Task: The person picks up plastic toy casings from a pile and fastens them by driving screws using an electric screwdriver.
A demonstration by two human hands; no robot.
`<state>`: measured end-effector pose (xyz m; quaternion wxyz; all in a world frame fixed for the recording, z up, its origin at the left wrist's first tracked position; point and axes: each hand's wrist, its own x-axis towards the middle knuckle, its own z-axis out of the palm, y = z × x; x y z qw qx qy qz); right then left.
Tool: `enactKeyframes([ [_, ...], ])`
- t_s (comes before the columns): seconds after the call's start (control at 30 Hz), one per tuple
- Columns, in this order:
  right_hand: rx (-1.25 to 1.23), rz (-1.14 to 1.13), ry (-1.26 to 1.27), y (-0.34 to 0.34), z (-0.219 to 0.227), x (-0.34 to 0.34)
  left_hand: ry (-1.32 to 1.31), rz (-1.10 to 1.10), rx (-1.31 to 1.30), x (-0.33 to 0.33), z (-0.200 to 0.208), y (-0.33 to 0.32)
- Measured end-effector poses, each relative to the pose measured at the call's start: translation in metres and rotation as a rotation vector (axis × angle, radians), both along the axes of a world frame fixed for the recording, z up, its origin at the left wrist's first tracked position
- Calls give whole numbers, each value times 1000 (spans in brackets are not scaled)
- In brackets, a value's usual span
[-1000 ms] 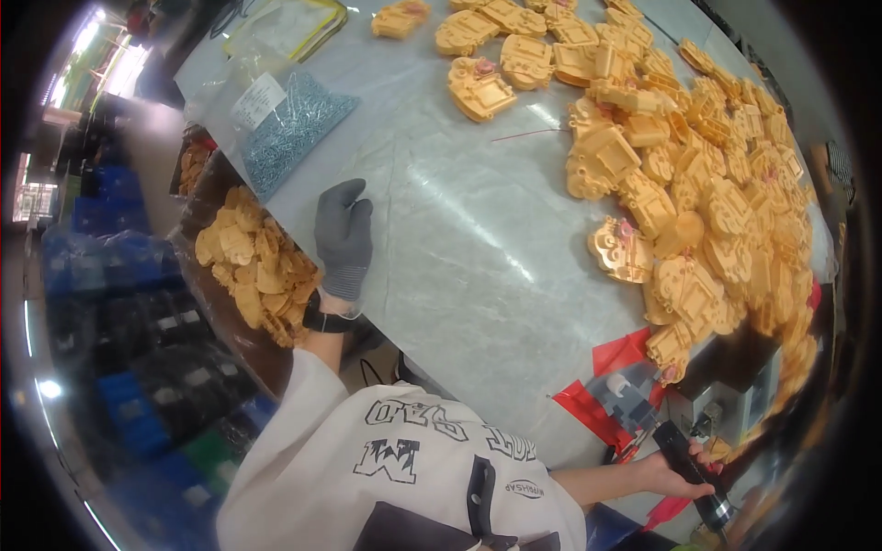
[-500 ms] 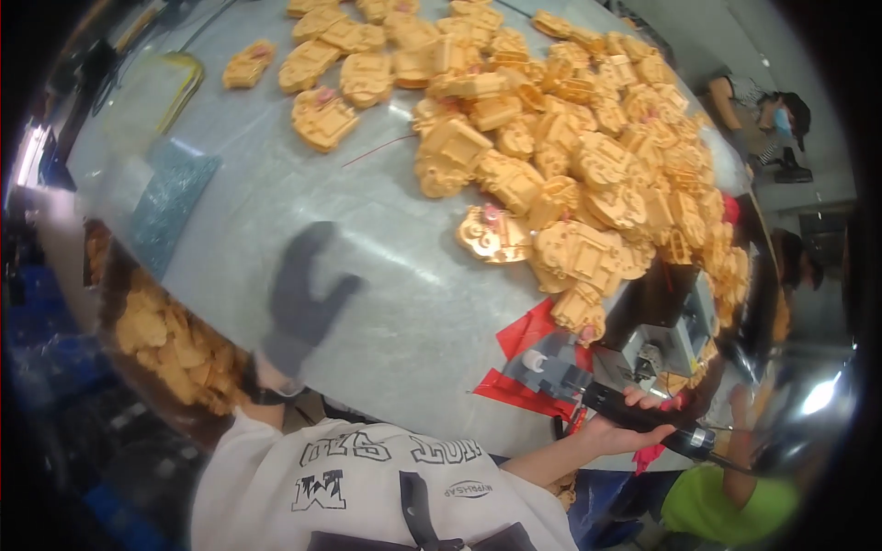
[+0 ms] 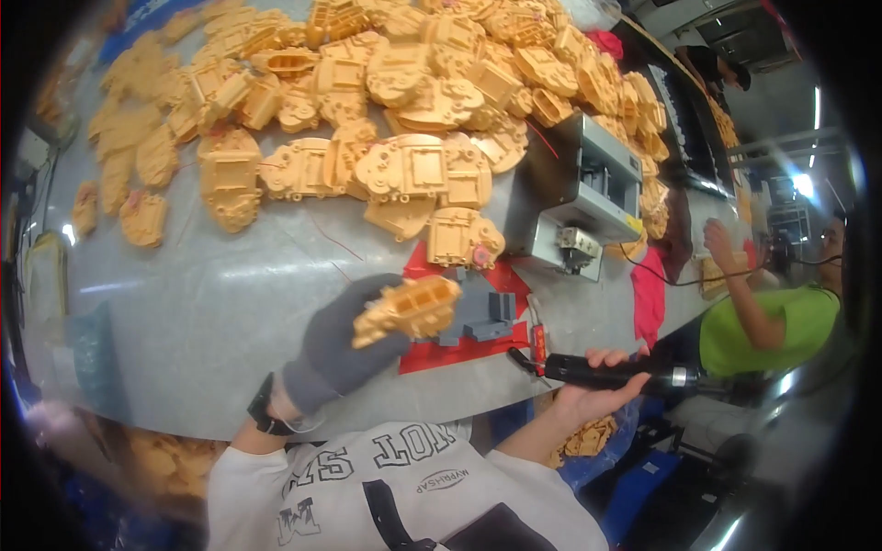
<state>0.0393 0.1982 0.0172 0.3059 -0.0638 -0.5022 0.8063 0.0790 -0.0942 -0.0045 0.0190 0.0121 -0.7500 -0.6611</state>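
Observation:
My left hand (image 3: 333,347), in a grey glove, grips a yellow-orange plastic housing (image 3: 411,309) with an open compartment facing up. It holds the housing above the table, just left of a grey fixture block (image 3: 480,314). That fixture rests on a red sheet (image 3: 424,358). My bare right hand (image 3: 581,402) is wrapped from below around a black electric screwdriver (image 3: 602,373), which lies level with its tip toward the left. A small red-handled tool (image 3: 538,345) lies between the fixture and the screwdriver.
Many similar housings (image 3: 400,170) are heaped across the far side of the table (image 3: 211,340). Behind the fixture stands a grey box-shaped machine (image 3: 583,197). A pink cloth (image 3: 649,298) hangs near the right edge. A person in a green shirt (image 3: 767,331) works at the right.
My left hand was spread and empty over the table; now it holds a housing near the fixture. The view has swung right. My right hand still holds the electric screwdriver.

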Motion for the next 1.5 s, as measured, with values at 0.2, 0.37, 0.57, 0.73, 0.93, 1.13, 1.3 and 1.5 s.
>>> enactKeyframes([
  [0.2, 14, 150, 36, -15, 0, -9, -126, -70, -262, -37, -5, 55],
  [0.37, 34, 123, -45, -15, -13, -7, -102, -72, -321, -34, -2, 51],
  [0.57, 28, 112, -68, -16, -9, -11, 140, -43, -464, -42, -16, 57],
  [0.73, 154, 99, 201, -15, 21, -43, 162, -50, -526, -44, -19, 59],
  [0.93, 400, -22, 403, -37, 50, -111, 301, 70, -347, -20, -30, 58],
  [1.13, 480, 92, 163, -46, 29, -122, 294, 66, -329, -19, -39, 51],
  [1.3, 376, 221, 155, -43, 27, -66, 281, 36, -285, -20, -39, 45],
  [1.5, 244, 499, 353, -59, 20, -30, 281, 61, -231, -17, -45, 44],
])
